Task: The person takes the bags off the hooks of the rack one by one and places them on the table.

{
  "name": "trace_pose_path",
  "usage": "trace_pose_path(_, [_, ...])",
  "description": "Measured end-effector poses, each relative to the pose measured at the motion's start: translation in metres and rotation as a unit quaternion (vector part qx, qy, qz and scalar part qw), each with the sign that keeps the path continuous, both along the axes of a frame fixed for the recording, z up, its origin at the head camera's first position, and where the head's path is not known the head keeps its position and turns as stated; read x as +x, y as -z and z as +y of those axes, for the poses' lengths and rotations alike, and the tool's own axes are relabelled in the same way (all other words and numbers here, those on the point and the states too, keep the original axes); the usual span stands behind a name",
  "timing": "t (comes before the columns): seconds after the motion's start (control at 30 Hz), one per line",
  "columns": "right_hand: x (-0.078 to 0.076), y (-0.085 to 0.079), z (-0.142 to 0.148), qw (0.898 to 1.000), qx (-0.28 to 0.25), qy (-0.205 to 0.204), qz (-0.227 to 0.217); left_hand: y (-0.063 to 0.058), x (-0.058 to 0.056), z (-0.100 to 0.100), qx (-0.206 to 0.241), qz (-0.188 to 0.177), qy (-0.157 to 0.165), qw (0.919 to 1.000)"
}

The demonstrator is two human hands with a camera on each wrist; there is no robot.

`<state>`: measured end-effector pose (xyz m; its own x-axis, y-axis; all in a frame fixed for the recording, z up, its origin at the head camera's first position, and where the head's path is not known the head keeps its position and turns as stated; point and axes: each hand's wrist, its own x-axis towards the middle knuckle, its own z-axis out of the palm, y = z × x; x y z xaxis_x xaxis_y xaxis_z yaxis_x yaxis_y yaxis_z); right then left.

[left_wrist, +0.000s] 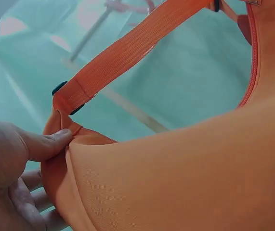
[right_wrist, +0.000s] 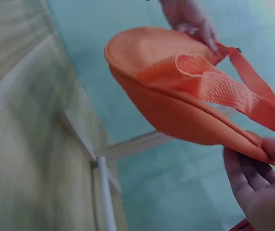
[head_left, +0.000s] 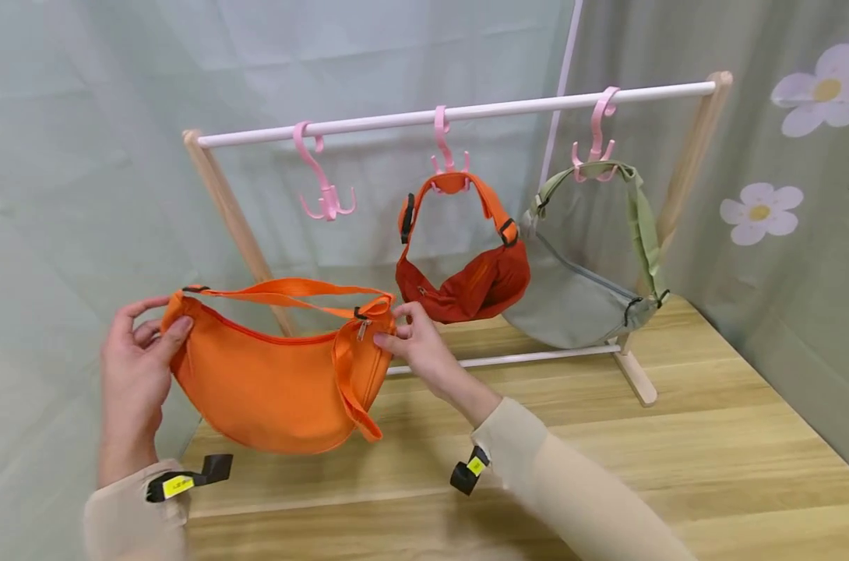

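An orange crescent-shaped shoulder bag (head_left: 270, 382) is held up by its two ends above the table. My left hand (head_left: 139, 358) pinches its left end, thumb in front, just below the black strap buckle, as the left wrist view shows too. At the zipper-pull end, my right hand (head_left: 420, 347) pinches the other corner between thumb and fingers. The orange strap (head_left: 284, 292) arches over the bag's top, and a loose strap end (head_left: 350, 389) dangles down its front. Up and to the right of the left hand, a pink hook (head_left: 326, 195) hangs bare on the rack.
A wood-framed rack with a white rail (head_left: 396, 121) stands on the wooden table (head_left: 607, 475). From other pink hooks hang a dark orange-red bag (head_left: 466, 284), close behind my right hand, and a grey-green bag (head_left: 572, 300). Pale curtains (head_left: 81, 156) enclose the back and sides.
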<state>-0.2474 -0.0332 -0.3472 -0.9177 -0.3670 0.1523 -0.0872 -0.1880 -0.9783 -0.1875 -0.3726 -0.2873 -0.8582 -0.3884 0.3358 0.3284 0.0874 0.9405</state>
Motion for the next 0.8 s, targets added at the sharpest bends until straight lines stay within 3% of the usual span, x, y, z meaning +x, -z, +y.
trace_pose_path(0.17, [0.003,0.018,-0.006,0.998,-0.041,0.045,0.01,0.03,-0.004,-0.01,0.074,-0.016,0.04,0.9963])
trace_pose_path(0.37, [0.012,0.032,-0.015,0.985,-0.075,0.079,0.132,0.047,-0.003,-0.017,0.103,-0.029,0.047,0.9931])
trace_pose_path(0.47, [0.02,0.037,-0.018,0.978,-0.079,0.091,0.171,0.053,-0.002,-0.019,0.115,-0.039,0.042,0.9917])
trace_pose_path(0.53, [0.024,0.04,-0.019,0.977,-0.081,0.095,0.172,0.056,-0.001,-0.02,0.12,-0.04,0.039,0.9912])
trace_pose_path(0.7, [0.026,0.048,-0.017,0.982,-0.09,0.112,0.125,0.062,0.001,-0.022,0.109,-0.043,0.047,0.992])
trace_pose_path(0.8, [0.027,0.053,-0.017,0.987,-0.079,0.103,0.098,0.063,0.004,-0.025,0.093,-0.059,0.055,0.9924])
